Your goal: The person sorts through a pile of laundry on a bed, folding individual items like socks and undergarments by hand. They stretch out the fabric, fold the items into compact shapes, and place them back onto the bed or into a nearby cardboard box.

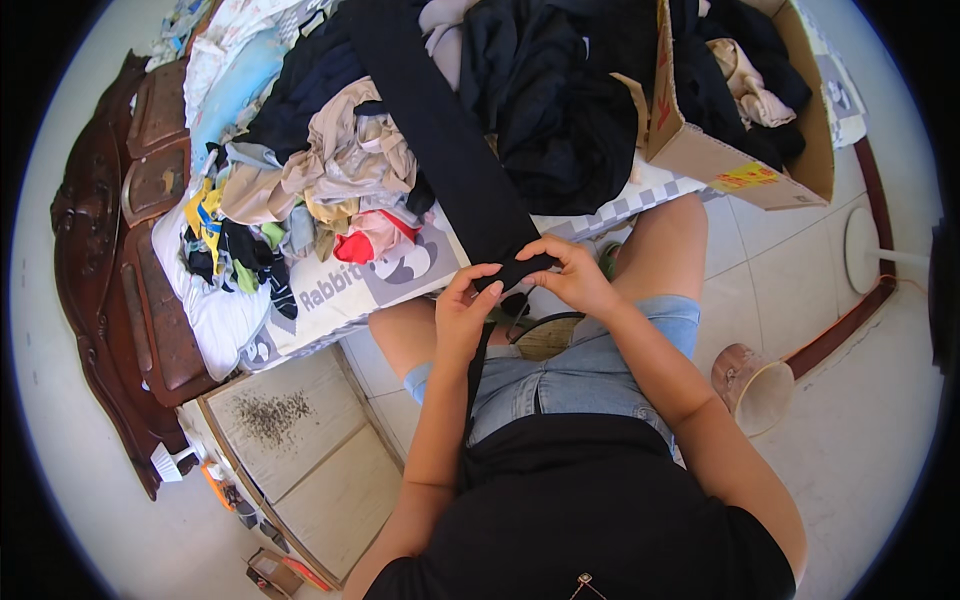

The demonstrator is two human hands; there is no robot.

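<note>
A long, flat strip of folded black clothing point(457, 142), perhaps trousers or leggings, runs from the bed's far side to the edge in front of me. My left hand point(466, 307) pinches the left corner of its near end between thumb and fingertips. The right corner is gripped the same way by my right hand point(574, 276). Between both hands the end is turned over into a short fold or roll. Left of the strip lies a pile of beige garments point(337, 165), and right of it a heap of black clothes point(559, 127).
A cardboard box point(750, 169) holding dark and beige clothes stands at the bed's right edge. Socks and small garments point(247, 247) lie by a white pillow point(217, 322). A wooden headboard point(97, 225), a cabinet point(300, 435) and a waste bin point(761, 394) are around me.
</note>
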